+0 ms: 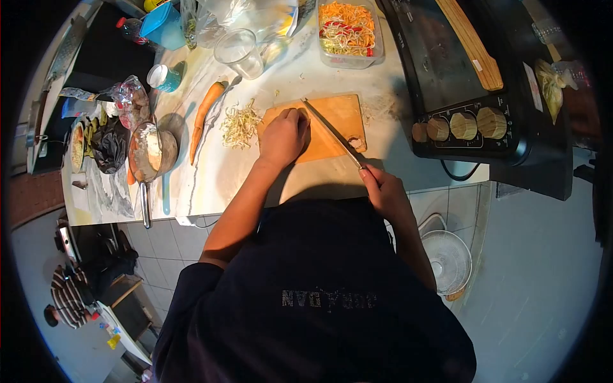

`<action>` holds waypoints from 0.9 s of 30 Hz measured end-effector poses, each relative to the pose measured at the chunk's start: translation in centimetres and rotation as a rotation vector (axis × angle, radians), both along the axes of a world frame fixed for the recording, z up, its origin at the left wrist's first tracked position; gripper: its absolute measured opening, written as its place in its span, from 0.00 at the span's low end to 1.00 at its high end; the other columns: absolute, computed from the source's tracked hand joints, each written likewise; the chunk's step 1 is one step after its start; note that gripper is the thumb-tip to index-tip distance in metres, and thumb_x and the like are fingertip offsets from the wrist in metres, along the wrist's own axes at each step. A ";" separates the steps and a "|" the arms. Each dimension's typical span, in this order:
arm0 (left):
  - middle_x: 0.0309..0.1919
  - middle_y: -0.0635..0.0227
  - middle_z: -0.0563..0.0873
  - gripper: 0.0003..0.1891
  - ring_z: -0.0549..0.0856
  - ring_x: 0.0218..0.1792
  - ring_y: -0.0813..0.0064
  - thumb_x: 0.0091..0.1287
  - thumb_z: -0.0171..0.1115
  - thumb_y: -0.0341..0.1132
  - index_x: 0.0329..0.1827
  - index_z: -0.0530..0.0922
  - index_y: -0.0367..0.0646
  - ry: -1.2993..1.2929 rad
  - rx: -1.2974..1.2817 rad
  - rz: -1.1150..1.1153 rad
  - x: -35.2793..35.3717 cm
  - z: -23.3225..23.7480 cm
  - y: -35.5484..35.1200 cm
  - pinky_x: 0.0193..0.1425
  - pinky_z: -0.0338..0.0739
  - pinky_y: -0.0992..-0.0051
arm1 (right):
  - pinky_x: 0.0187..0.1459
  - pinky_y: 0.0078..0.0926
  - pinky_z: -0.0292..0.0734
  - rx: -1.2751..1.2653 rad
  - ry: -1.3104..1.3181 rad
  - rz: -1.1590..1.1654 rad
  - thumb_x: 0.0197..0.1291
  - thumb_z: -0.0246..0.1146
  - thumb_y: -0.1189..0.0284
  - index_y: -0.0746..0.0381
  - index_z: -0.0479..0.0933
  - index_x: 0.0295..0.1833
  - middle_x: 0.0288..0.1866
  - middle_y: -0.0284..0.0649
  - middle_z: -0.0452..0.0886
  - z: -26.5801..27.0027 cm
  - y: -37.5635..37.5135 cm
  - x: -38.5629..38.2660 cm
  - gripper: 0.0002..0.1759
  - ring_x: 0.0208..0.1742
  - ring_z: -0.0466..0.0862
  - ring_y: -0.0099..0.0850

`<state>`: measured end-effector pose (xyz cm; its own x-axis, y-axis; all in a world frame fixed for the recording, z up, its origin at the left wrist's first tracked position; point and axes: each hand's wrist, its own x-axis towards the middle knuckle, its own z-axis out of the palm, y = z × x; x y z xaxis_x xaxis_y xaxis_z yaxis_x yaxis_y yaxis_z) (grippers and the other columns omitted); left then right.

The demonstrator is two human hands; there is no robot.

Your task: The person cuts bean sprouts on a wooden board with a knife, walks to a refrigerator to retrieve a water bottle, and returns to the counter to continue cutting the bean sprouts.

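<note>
My right hand (385,193) is wrapped round the handle of a long knife (332,132). The blade slants up and left across a wooden cutting board (319,150), its tip near the board's far edge. On the board's left part rests my left hand (285,136), fingers curled down close to the blade; whatever lies under them is hidden. A small pale scrap (355,143) lies at the board's right edge, beside the knife. Left of the board is a loose pile of bean sprouts (240,124). Further left lies an orange carrot (204,118).
A plastic tub of shredded vegetables (348,33) and a clear cup (241,54) stand behind the board. At left, a saucepan's handle (146,204) overhangs the counter edge. A black appliance with wooden knobs (463,126) stands right. A fan (446,260) is below; another person (70,297) is far left.
</note>
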<state>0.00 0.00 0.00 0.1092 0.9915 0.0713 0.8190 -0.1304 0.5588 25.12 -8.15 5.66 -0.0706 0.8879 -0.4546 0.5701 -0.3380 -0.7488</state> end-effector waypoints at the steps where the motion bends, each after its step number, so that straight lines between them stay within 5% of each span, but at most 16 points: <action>1: 0.40 0.52 0.85 0.10 0.85 0.39 0.48 0.70 0.62 0.39 0.43 0.79 0.40 0.005 0.013 -0.003 0.1 0.1 -0.1 0.44 0.80 0.56 | 0.49 0.38 0.79 -0.003 -0.019 0.016 0.71 0.59 0.57 0.63 0.79 0.61 0.42 0.58 0.85 0.2 0.0 0.0 0.23 0.49 0.88 0.46; 12: 0.40 0.50 0.84 0.10 0.84 0.40 0.44 0.72 0.59 0.38 0.44 0.78 0.39 0.009 -0.009 0.016 0.0 0.6 0.4 0.44 0.78 0.54 | 0.49 0.40 0.79 0.049 -0.113 -0.053 0.72 0.58 0.58 0.63 0.81 0.59 0.44 0.57 0.85 1.3 -0.8 0.6 0.22 0.51 0.85 0.53; 18: 0.42 0.47 0.83 0.11 0.85 0.41 0.45 0.72 0.59 0.38 0.44 0.76 0.37 -0.153 0.096 0.008 0.6 2.5 5.3 0.44 0.78 0.53 | 0.40 0.29 0.79 0.045 -0.059 -0.260 0.72 0.59 0.56 0.63 0.81 0.61 0.31 0.46 0.87 0.0 -1.6 3.7 0.23 0.32 0.86 0.31; 20: 0.41 0.47 0.84 0.11 0.85 0.41 0.45 0.71 0.61 0.37 0.43 0.77 0.37 -0.169 0.119 -0.013 1.3 3.9 8.3 0.44 0.79 0.54 | 0.32 0.22 0.74 0.003 0.024 -0.325 0.72 0.60 0.56 0.63 0.80 0.62 0.24 0.37 0.81 0.7 -1.5 4.0 0.24 0.25 0.76 0.20; 27: 0.40 0.50 0.87 0.07 0.86 0.40 0.48 0.65 0.64 0.32 0.39 0.79 0.38 -0.172 0.198 -0.061 3.7 4.9 16.1 0.45 0.80 0.58 | 0.29 0.21 0.71 0.003 0.076 -0.378 0.72 0.60 0.56 0.63 0.80 0.62 0.23 0.35 0.80 0.3 -2.5 3.6 0.24 0.23 0.74 0.18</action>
<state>3.75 16.12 4.92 0.1376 0.9484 0.2858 0.7013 -0.2970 0.6480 28.76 -10.69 5.94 0.2287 0.8592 -0.4577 0.3489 -0.5113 -0.7854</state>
